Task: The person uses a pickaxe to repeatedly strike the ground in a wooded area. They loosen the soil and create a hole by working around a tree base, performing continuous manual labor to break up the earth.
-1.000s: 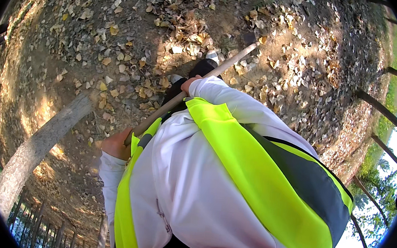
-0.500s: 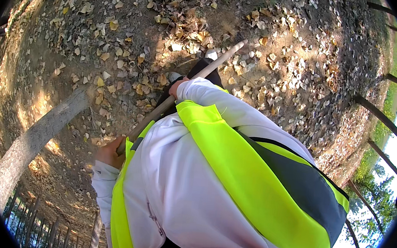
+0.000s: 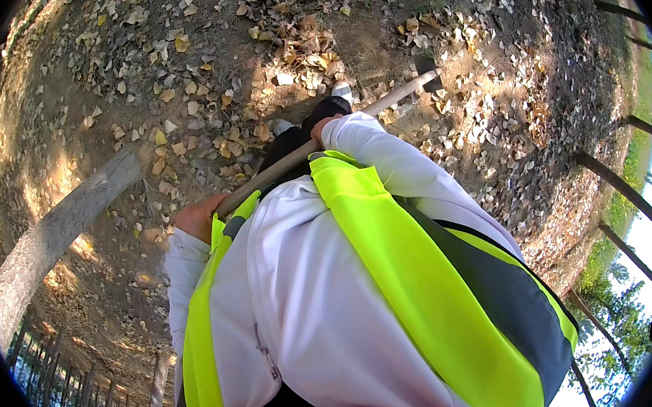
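A long wooden handle (image 3: pixel 396 95) runs diagonally across my front, ending in a dark flat metal head (image 3: pixel 429 71) near the leafy ground. My left hand (image 3: pixel 196 215) is closed round the handle at its near end, beside my hip and partly behind the yellow-green vest. Farther along, my right hand (image 3: pixel 321 128) grips the same handle, mostly hidden behind my white sleeve. My dark-trousered legs and shoes (image 3: pixel 318 114) show beyond the hands, under the handle.
A tree trunk (image 3: pixel 52 234) stands close on my left, with more trunks (image 3: pixel 621 185) along the right and lower left edges. Dry fallen leaves (image 3: pixel 301 46) are scattered over the bare soil (image 3: pixel 115 131). Green plants (image 3: pixel 624 214) line the far right.
The handle and my right hand dipped left half a second ago and now sit farther right again, with the dark head showing once more. My left hand has shifted slightly right since then.
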{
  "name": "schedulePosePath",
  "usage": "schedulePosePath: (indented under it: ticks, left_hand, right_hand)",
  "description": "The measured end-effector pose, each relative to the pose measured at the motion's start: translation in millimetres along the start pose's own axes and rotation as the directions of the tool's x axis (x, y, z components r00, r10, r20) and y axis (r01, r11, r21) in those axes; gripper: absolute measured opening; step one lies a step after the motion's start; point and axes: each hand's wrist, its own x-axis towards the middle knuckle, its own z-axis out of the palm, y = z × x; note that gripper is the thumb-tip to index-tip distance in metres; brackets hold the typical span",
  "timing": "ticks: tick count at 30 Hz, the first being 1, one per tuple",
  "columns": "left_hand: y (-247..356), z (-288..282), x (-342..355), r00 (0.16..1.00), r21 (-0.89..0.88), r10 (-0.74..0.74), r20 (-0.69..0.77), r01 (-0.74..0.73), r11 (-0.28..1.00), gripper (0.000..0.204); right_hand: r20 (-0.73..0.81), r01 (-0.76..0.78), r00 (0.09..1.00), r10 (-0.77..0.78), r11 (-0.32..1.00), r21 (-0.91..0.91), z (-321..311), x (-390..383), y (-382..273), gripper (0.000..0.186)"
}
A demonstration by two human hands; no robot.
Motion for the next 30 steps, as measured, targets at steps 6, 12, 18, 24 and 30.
schedulePosePath:
  ticks: [6,12,18,24,30]
  left_hand:
    - [2,14,13,0.996,-0.011,-0.028,0.087,0.029,1.0,0.029]
    - [9,-26,-33,0.976,0.255,-0.209,0.069,0.185,0.949,0.029]
    - [39,-78,-12,0.985,0.436,-0.167,-0.044,0.169,0.884,0.028]
    - [43,-95,9,0.995,0.392,-0.093,-0.022,0.094,0.915,0.029]
    - [33,-66,53,0.998,0.216,-0.037,-0.056,0.049,0.975,0.027]
  right_hand:
    - [-0.024,-0.149,0.989,0.148,0.989,-0.009,-4,-4,34,0.028]
    - [-0.097,0.148,0.984,-0.152,0.988,-0.052,-11,16,-42,0.025]
    - [-0.19,0.27,0.95,-0.247,0.956,0.111,-40,4,-53,0.036]
    - [-0.183,0.231,0.961,-0.21,0.967,0.106,-54,12,-50,0.042]
    - [-0.123,0.159,0.981,-0.15,0.985,0.07,-55,17,4,0.044]
